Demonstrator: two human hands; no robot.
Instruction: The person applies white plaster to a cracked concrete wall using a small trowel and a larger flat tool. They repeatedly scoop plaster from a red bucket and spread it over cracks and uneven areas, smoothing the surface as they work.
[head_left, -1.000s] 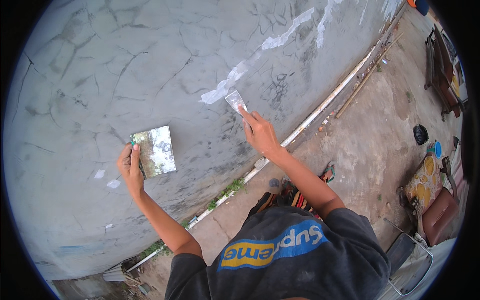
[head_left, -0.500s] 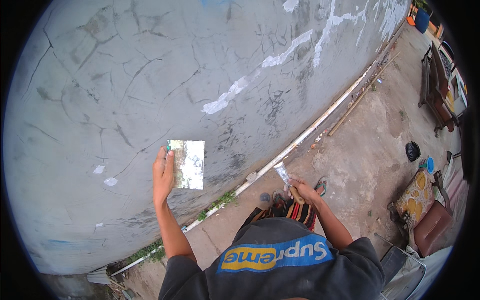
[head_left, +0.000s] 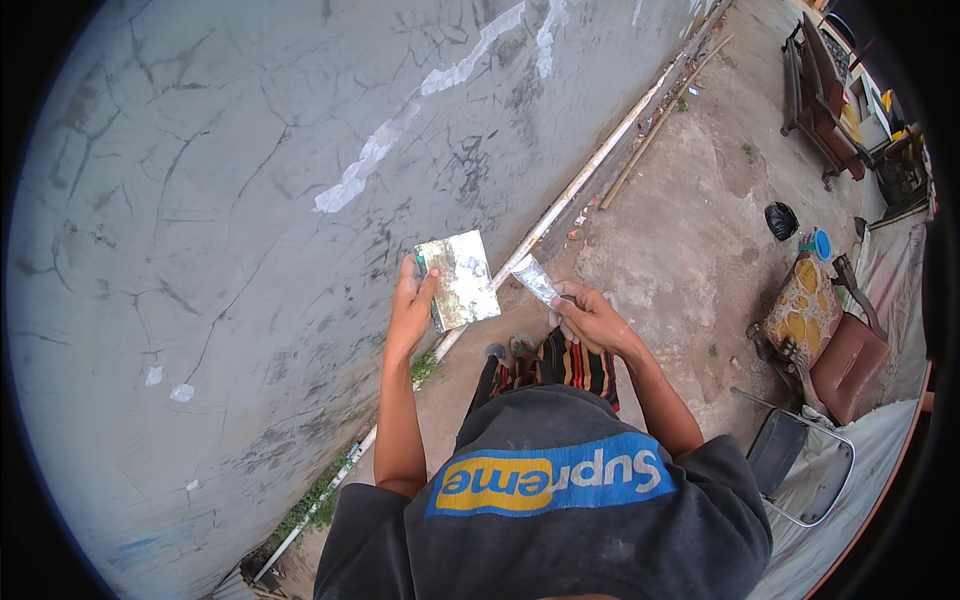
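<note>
White-smeared board [head_left: 466,278] — left fingers [head_left: 430,285] pinching its edge — now has the scraper [head_left: 536,281], gripped in the right fingers [head_left: 571,303], drawn up just right of it, so the wall [head_left: 250,150] seems unworked.

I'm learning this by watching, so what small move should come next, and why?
Probably bring the scraper in the right hand to the square plate in the left hand: the plate's face bears whitish smears, and the scraper's blade points toward it with only a gap between.
</note>
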